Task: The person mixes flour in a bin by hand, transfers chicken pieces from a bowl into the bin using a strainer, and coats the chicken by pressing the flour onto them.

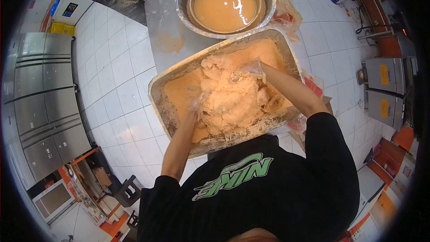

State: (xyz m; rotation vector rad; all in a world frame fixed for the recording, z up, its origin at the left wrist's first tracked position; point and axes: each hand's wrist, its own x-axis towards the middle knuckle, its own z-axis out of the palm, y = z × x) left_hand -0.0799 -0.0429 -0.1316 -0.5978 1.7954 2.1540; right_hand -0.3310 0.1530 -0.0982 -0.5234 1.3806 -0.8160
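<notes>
Meat [230, 103] lies between the hands: left hand [199, 103] sunk in its near edge, right hand [251, 69] atop far side; grips indiscernible.

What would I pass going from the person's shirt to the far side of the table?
Black shirt → metal tray of orange-coated meat pieces, with the left hand and right hand in it → round metal bowl of orange liquid.
</notes>
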